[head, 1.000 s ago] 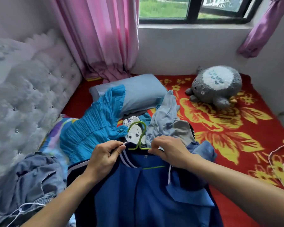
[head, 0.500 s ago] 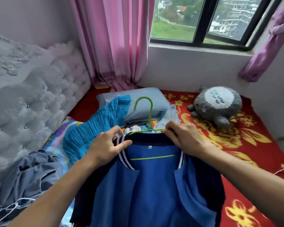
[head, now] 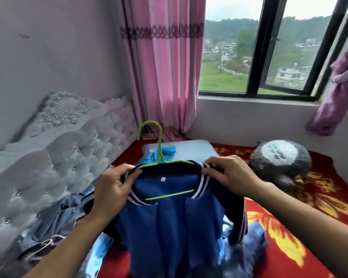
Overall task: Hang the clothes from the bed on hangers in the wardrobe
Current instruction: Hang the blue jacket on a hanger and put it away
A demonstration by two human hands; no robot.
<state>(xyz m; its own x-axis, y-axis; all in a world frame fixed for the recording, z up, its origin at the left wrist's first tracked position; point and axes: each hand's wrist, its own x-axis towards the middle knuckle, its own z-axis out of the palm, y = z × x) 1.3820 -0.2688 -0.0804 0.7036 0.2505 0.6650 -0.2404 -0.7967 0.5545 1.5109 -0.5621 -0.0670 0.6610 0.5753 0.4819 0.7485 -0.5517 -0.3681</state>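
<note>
Raised higher above the bed (head: 289, 233), our jacket (head: 169, 227) now hangs on the green hanger (head: 159, 145), centre of frame.
Our left hand (head: 113, 189) and right hand (head: 229, 175) each pinch a shoulder beside the collar; we should square both shoulders before carrying it to the wardrobe.

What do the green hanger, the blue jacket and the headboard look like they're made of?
The hanger: thin, uniformly bright green rod, probably plastic-coated wire or plastic, smooth.
The jacket: soft matte fabric that drapes in folds, with ribbed striped knit collar.
The headboard: grey padded upholstery, button-tufted with shiny studs; velvet or leatherette, cannot tell.
</note>
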